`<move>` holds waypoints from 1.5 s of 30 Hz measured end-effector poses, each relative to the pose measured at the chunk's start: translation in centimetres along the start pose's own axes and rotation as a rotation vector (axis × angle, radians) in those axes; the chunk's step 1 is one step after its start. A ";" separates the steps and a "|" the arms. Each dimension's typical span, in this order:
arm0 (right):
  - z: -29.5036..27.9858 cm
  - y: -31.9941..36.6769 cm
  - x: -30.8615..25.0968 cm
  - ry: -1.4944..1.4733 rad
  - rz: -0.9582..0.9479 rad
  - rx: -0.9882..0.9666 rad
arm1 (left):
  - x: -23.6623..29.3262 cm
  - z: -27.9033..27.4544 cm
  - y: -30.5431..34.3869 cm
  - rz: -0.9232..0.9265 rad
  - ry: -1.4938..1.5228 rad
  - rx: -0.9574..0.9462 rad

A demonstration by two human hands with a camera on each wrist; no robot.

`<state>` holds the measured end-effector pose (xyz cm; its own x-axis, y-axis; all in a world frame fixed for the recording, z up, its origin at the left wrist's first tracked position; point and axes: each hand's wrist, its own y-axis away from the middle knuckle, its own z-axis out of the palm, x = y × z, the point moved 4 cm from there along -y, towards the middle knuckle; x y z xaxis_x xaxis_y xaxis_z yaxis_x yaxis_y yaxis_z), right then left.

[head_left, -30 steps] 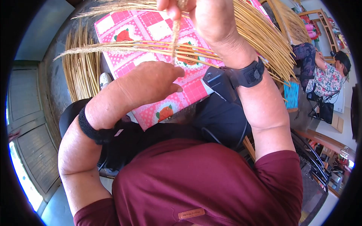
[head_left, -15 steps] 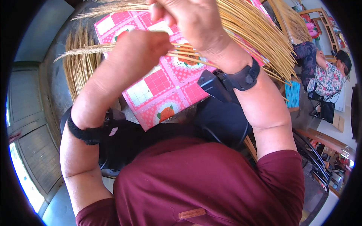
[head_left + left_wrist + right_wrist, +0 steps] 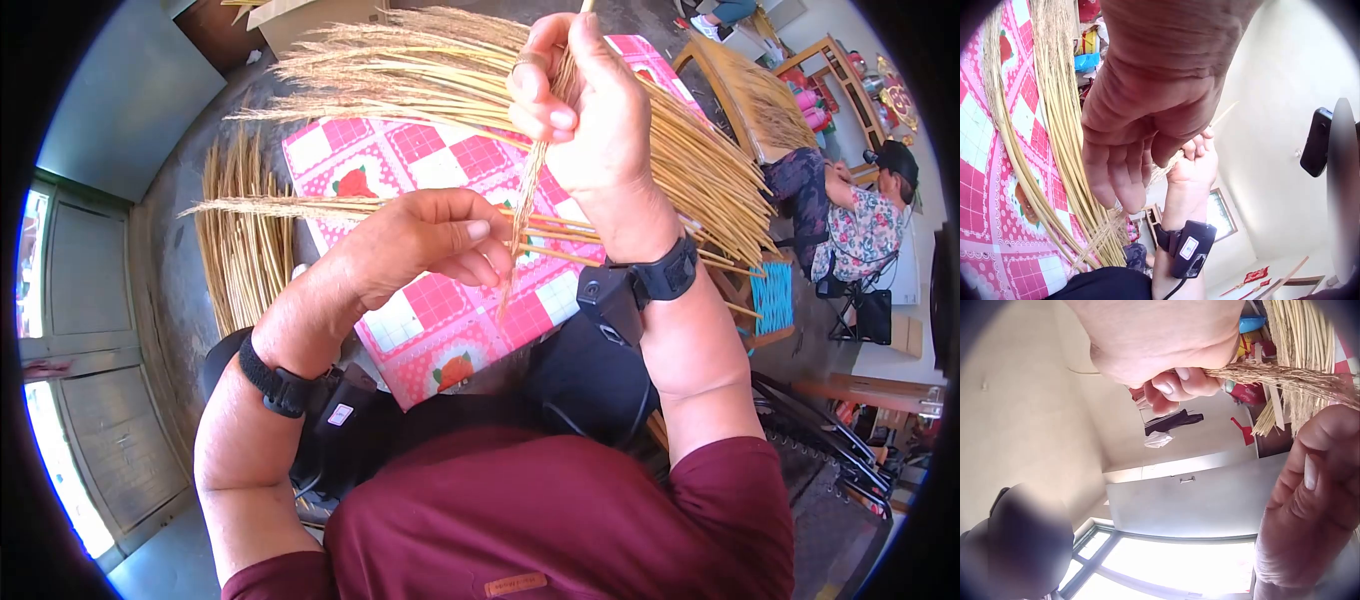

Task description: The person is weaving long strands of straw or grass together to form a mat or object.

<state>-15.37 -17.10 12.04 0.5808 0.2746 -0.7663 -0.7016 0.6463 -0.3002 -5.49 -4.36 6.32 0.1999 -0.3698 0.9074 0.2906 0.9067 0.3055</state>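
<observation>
My right hand (image 3: 592, 125) holds up a dry grass stalk, fingers curled round it. Its feathery seed head (image 3: 526, 195) hangs down beneath that hand; in the right wrist view the same seed head (image 3: 1272, 375) runs out sideways from the fist. My left hand (image 3: 425, 238) is beside the lower part of the plume, with loosely bent, parted fingers; whether they touch it I cannot tell. The left wrist view shows the left hand (image 3: 1154, 100) large and relaxed, the right hand (image 3: 1194, 172) beyond it. A few stalks (image 3: 570, 225) lie across the table behind both hands.
A large bundle of stalks (image 3: 700, 165) covers the far side of the pink patterned table (image 3: 410, 350). More stalks (image 3: 245, 245) stand at the left. A seated person (image 3: 865, 220) is at the right, near a blue woven stool (image 3: 775, 300).
The head view has tilted, bringing more of the far side in. My left hand has come down and its fingers have loosened. My right hand still grips, and the hanging plume shows fully.
</observation>
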 end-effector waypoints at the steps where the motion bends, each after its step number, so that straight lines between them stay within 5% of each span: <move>1: -0.1 0.0 0.0 -0.025 0.008 -0.008 | 0.0 -0.1 -0.1 0.014 -0.016 0.006; 6: -0.1 -0.1 0.0 -0.023 0.023 0.024 | -0.1 -0.6 -0.4 0.064 -0.155 0.095; 15: 0.4 0.1 0.2 -0.081 0.062 -0.003 | -0.4 0.5 -0.2 0.104 -0.033 -0.013; 21: -0.3 0.5 2.6 0.067 0.095 0.244 | -0.5 0.0 -0.1 0.099 -0.056 0.060; 29: -1.4 2.4 6.5 0.716 0.543 0.054 | -0.8 -1.4 0.5 -0.021 -0.044 0.268; 33: -1.1 3.2 6.7 0.705 0.660 -0.094 | -0.7 -1.8 1.0 -0.014 -0.049 0.275; 45: 0.6 2.2 5.5 0.756 0.468 -0.230 | 0.3 -1.8 2.0 0.129 -0.090 0.286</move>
<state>-13.42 -13.70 7.50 -0.1509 -0.1184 -0.9814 -0.9093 0.4062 0.0909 -3.18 -3.01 6.70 0.1310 -0.2406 0.9617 -0.0087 0.9698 0.2438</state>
